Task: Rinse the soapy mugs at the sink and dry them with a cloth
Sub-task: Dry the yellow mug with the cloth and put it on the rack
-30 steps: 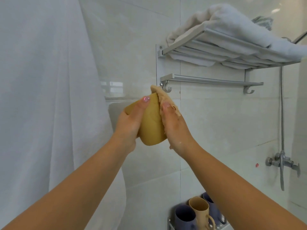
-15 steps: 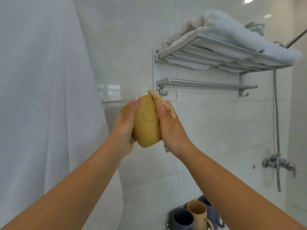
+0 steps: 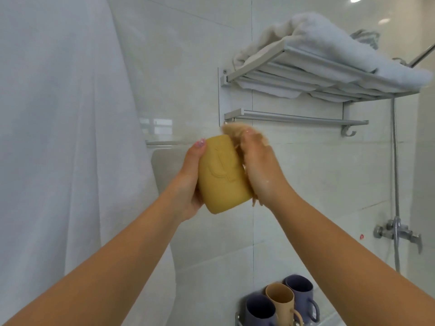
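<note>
Left hand [image 3: 188, 182] grips a mustard mug [image 3: 222, 175]; right hand [image 3: 259, 168] clutches a tan cloth [image 3: 235, 131], drying it; three mugs [image 3: 280, 302] apparently await on the rack below.

A tiled bathroom: towel rack [image 3: 315, 74], shower tap [image 3: 397, 231], white curtain [image 3: 58, 137]

Metal towel rack [image 3: 306, 74] is hanging on the tiled wall at 1 o'clock, white folded towels [image 3: 329, 41] lying on its slatted top, edges sagging through the slats. Bare rail with a hook [image 3: 296, 118] is running below it. Small wire holder [image 3: 238, 320] at 5 o'clock is carrying three mugs: purple mug [image 3: 259, 309], tan mug [image 3: 281, 300], purple mug behind [image 3: 300, 290], touching in a row.
</note>
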`<state>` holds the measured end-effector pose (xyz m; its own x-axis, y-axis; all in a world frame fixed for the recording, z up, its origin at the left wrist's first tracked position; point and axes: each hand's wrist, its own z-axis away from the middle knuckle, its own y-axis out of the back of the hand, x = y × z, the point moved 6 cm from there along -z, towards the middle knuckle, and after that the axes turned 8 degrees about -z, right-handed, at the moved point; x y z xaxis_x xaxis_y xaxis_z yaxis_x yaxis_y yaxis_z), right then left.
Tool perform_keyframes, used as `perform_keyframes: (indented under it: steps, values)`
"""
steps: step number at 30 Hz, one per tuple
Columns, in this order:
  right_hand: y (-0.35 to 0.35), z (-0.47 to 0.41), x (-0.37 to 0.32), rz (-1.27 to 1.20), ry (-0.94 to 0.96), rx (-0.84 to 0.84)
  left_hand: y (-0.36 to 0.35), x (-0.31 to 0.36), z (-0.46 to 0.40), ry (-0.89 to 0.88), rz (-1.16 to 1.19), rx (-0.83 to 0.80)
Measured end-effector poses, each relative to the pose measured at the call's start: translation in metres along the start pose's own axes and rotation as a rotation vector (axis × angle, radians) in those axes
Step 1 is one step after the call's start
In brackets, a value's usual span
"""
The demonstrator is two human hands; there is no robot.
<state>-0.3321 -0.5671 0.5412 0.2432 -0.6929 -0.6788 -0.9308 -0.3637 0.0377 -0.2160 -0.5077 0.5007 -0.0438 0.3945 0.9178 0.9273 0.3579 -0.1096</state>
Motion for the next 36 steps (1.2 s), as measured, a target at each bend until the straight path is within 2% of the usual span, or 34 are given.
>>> perform_keyframes:
  steps: [3,6,9,13,19,24,27,30,33,36]
  values:
    - [-0.007,0.003,-0.001,0.124,0.038,-0.065,-0.002,0.001,-0.001,0.017,-0.060,-0.014]
    - [-0.008,-0.004,0.007,0.171,-0.023,-0.106,0.002,-0.001,-0.004,0.079,-0.118,-0.019]
    - [-0.005,-0.009,0.009,0.242,-0.027,-0.057,0.003,-0.003,-0.003,0.149,-0.192,-0.039]
    - [-0.003,-0.014,0.005,0.332,-0.013,-0.027,0.005,0.000,-0.007,0.082,-0.277,0.005]
    - [-0.004,-0.011,0.014,0.030,-0.118,-0.019,0.011,-0.003,-0.010,-0.050,-0.187,0.127]
    - [-0.011,0.003,0.034,-0.239,-0.266,-0.025,0.012,-0.018,-0.011,-0.046,-0.125,0.259]
    - [-0.017,0.009,0.033,-0.211,-0.170,-0.046,0.013,-0.023,-0.014,-0.019,-0.071,0.276]
    - [-0.023,0.017,0.041,-0.161,-0.155,-0.043,0.017,-0.021,-0.018,-0.022,-0.087,0.285]
    - [-0.027,0.024,0.035,0.054,0.006,-0.102,0.018,-0.017,-0.019,-0.001,-0.157,0.192]
    - [-0.022,0.017,0.021,0.141,0.149,-0.092,0.015,-0.013,-0.015,-0.029,-0.222,0.081]
